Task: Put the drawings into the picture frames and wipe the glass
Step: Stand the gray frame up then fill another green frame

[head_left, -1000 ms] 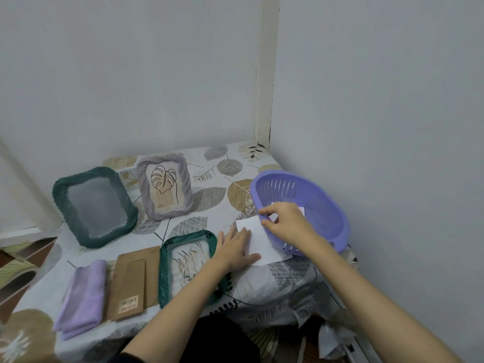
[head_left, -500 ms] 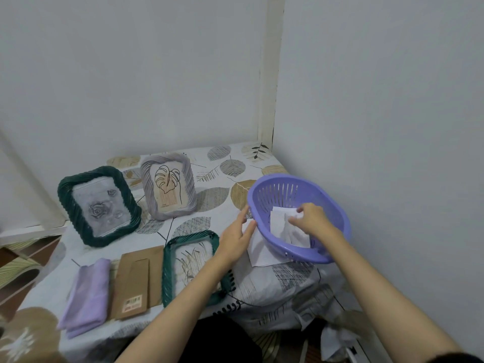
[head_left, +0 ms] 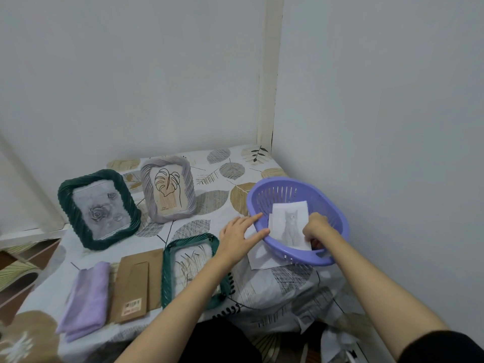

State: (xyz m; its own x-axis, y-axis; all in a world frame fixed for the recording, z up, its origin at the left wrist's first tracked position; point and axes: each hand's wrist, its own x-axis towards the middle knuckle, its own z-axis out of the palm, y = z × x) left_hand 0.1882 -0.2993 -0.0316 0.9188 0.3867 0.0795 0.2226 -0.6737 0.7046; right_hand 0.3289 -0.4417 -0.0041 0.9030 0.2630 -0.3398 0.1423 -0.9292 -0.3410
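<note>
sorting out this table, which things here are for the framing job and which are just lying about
For the job: cat drawing, flat green frame, backing board, purple cloth, basket.
Lying about: rose frame, leaf frame, both already filled.

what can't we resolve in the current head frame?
- Right hand fingertips: curled behind the cat drawing in the purple basket, so its exact grip is hidden.
- White sheet under the basket: mostly covered by the basket.
- Flat green frame: its near edge is covered by the left forearm.
- Brown backing board label: too small and blurred to read.
</note>
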